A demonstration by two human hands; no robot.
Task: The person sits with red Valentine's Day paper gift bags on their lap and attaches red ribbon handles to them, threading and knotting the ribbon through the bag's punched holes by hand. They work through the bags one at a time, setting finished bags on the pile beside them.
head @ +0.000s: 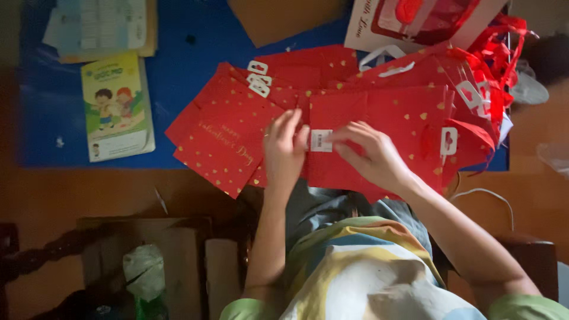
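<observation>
A flat red gift bag point(379, 118) with gold hearts lies on top of a fanned pile of several like it. A small white sticker label point(321, 140) sits near its left edge. My left hand point(283, 153) grips the bag's left edge, its fingertips just left of the label. My right hand point(370, 155) pinches the label's right edge with thumb and forefinger. Another red bag point(222, 142) with gold script lies to the left, partly under my left hand.
The bags rest on a blue mat point(178, 71) over a brown floor. A children's book point(115, 106) and papers point(101, 26) lie at the left. Cardboard point(284, 18) and a white-and-red box point(415, 21) are at the top. A white cord point(489, 195) is at the right.
</observation>
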